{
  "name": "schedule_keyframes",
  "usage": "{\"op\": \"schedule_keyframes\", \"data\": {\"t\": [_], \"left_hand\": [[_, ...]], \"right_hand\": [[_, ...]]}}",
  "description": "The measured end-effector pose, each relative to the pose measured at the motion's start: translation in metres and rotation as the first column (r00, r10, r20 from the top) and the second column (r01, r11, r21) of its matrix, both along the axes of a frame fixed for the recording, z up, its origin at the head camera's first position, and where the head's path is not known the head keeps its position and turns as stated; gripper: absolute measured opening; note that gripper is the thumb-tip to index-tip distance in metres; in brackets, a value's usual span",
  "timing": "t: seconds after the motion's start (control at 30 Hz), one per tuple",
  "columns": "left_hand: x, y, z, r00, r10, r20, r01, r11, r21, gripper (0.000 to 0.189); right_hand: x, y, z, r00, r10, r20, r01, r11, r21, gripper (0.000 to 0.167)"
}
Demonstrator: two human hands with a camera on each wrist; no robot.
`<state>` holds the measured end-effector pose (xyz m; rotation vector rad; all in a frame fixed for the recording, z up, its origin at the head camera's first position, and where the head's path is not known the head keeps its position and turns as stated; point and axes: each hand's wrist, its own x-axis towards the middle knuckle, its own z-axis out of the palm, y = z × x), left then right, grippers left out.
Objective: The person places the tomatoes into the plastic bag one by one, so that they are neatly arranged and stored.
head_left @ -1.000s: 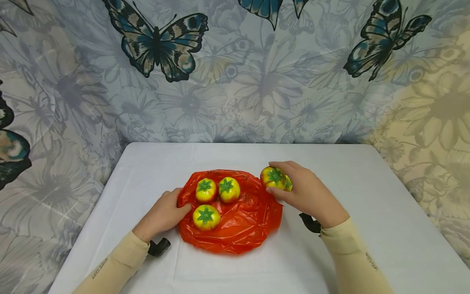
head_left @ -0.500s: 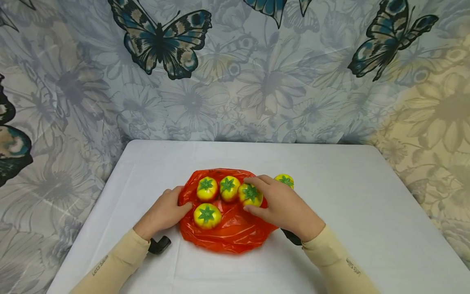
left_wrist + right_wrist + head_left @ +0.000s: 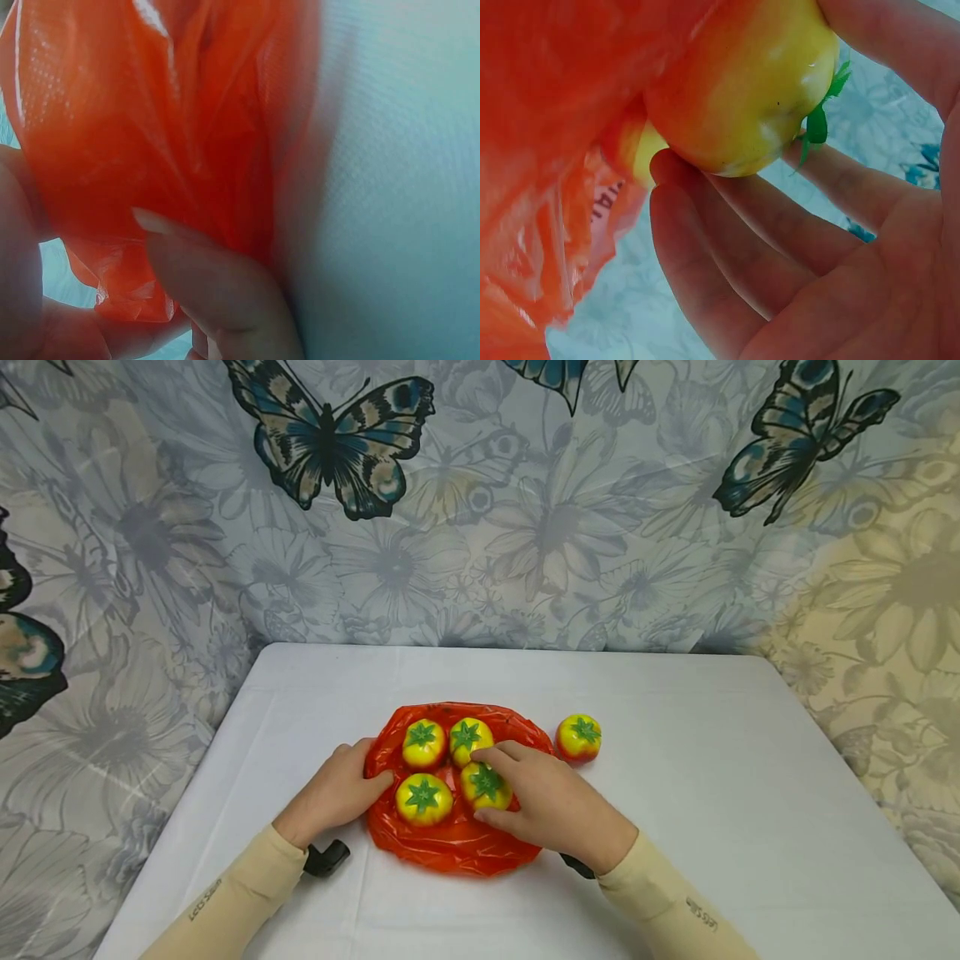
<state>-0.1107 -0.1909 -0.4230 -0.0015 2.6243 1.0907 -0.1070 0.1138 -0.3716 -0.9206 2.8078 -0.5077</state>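
Note:
A red plastic bag (image 3: 465, 856) lies spread open at the middle of the white table. On its left part sit three yellow-red toy tomatoes with green star-shaped tops: a back left tomato (image 3: 423, 746), a back tomato (image 3: 467, 737) and a front left tomato (image 3: 424, 802). My right hand (image 3: 555, 797) holds another tomato (image 3: 486, 783) between thumb and fingers, low over the bag beside them. In the right wrist view this tomato (image 3: 742, 90) overlaps the red plastic. My left hand (image 3: 333, 793) pinches the bag's left edge; the left wrist view shows the thumb (image 3: 217, 289) against the film.
One more tomato (image 3: 578, 738) stands on the white table (image 3: 712, 760) just right of the bag. Black wrist devices show under the left wrist (image 3: 327, 858) and right wrist. A patterned butterfly cloth (image 3: 555, 552) rises behind the table.
My right hand has carried a tomato leftward from beyond the bag's right edge to beside the others on it. The tomato left on the table is now uncovered. My left hand stays put.

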Motion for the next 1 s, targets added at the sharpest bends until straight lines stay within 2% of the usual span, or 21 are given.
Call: {"op": "schedule_keyframes", "data": {"t": [0.4, 1.0], "left_hand": [[0.0001, 0.0011, 0.0015, 1.000, 0.007, 0.012, -0.006, 1.000, -0.009, 0.059], [-0.0005, 0.0014, 0.0009, 1.000, 0.009, 0.014, -0.009, 1.000, -0.007, 0.059]], "right_hand": [[0.0038, -0.0074, -0.0061, 0.998, 0.033, 0.058, -0.034, 0.999, 0.029, 0.068], [0.0042, -0.0076, -0.0092, 0.996, 0.064, 0.069, -0.067, 0.997, 0.040, 0.063]]}}
